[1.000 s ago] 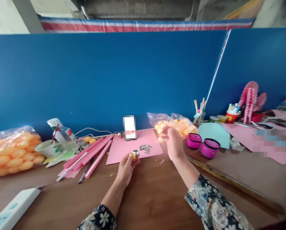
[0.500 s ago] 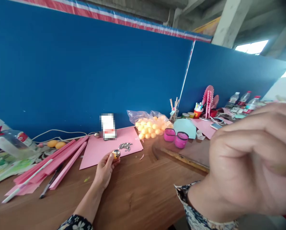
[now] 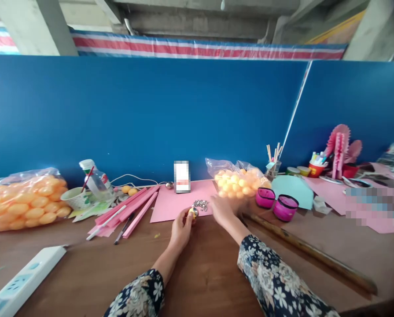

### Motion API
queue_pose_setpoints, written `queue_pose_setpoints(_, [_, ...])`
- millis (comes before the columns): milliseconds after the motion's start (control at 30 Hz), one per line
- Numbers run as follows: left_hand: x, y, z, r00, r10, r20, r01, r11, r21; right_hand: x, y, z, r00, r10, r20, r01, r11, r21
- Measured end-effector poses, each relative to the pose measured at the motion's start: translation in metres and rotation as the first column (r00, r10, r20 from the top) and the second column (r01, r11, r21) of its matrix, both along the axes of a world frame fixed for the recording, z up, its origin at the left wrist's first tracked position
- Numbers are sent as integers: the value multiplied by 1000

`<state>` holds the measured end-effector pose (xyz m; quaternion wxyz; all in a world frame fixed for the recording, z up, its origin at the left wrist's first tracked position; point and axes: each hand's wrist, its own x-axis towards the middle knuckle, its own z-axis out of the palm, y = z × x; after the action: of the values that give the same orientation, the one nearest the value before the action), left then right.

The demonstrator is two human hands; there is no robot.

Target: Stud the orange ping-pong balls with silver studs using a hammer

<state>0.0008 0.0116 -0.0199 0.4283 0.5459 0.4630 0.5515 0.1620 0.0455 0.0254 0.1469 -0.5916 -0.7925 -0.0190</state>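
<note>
My left hand [image 3: 181, 228] is closed, thumb and fingers pinching a small shiny silver-and-yellow ball [image 3: 194, 212] over the near edge of a pink paper sheet [image 3: 162, 204]. Just beyond the ball lies a pile of small silver beads [image 3: 201, 204] on the sheet. My right hand [image 3: 223, 211] reaches in beside the pile from the right. Motion blurs its fingers, so whether they hold anything cannot be made out.
A phone [image 3: 182, 177] stands at the back of the sheet, near another silver ball [image 3: 169, 185]. Pink paper strips [image 3: 140, 204] lie left. Bagged orange balls [image 3: 234, 182], magenta cups [image 3: 285, 208] and a wooden stick [image 3: 312, 253] are right; a power strip [image 3: 31, 279] is front left.
My right hand has come down from close to the camera to beside the bead pile. My left hand still pinches the ball. The view has turned left.
</note>
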Motion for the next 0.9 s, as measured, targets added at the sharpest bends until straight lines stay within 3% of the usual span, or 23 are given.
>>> queue_pose_setpoints(100, [0, -1, -1, 999, -20, -49, 20, 1000, 11, 8, 12, -20, 998, -52, 32, 52, 999, -2])
queue_pose_setpoints(200, [1, -1, -1, 995, -49, -84, 51, 998, 20, 7, 18, -26, 997, -52, 65, 52, 999, 6])
queue_pose_setpoints(400, [1, -3, -2, 993, -58, -105, 61, 998, 25, 3, 18, -26, 995, -41, 96, 39, 999, 29])
queue_pose_setpoints(900, [1, -10, 5, 996, -51, 67, 51, 999, -4, 3, -4, -24, 997, -74, -19, 76, 981, 180])
